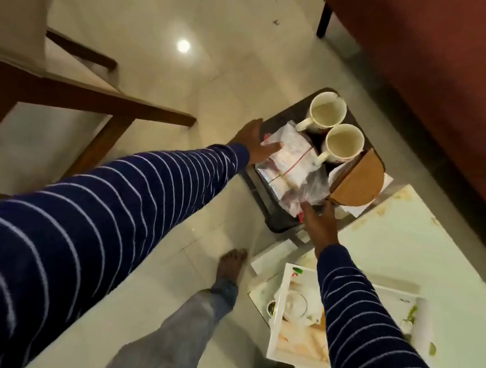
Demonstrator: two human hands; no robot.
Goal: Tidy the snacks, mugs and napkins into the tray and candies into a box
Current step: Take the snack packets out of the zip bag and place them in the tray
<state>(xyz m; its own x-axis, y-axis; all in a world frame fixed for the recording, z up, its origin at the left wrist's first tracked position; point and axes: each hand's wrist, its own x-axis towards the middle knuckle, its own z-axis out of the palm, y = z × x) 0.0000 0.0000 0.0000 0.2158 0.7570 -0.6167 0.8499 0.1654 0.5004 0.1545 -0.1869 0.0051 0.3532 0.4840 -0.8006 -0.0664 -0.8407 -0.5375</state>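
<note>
Over the pale tiled floor point(154, 10) we carry a dark tray point(274, 220) with both hands, its near end beside the corner of the white desk point(417, 243). Our left hand point(253, 142) is at the tray's far-left edge with the fingers lying fairly straight against a clear snack bag point(286, 162); whether that grip curls under the rim we cannot tell. Our right hand point(319, 224) is at the tray's near edge by the desk corner, fingers reaching under the crumpled plastic, and we cannot tell how that grip closes either. On the tray stand two cream mugs point(326, 111), upright and touching, handles turned toward the bags. Just beside the nearer mug a brown wooden napkin holder point(360, 180) stands with white napkins point(335, 174) showing at its edge. The snack bags fill the tray's middle. On the desk under our right sleeve point(368, 347) lies a white box point(289, 344) printed with a teapot picture, with a few green bits scattered near it. A wooden chair point(44, 82) stands at left, a red sofa point(457, 90) at upper right, and our bare foot point(232, 265) is on the floor below the tray.
</note>
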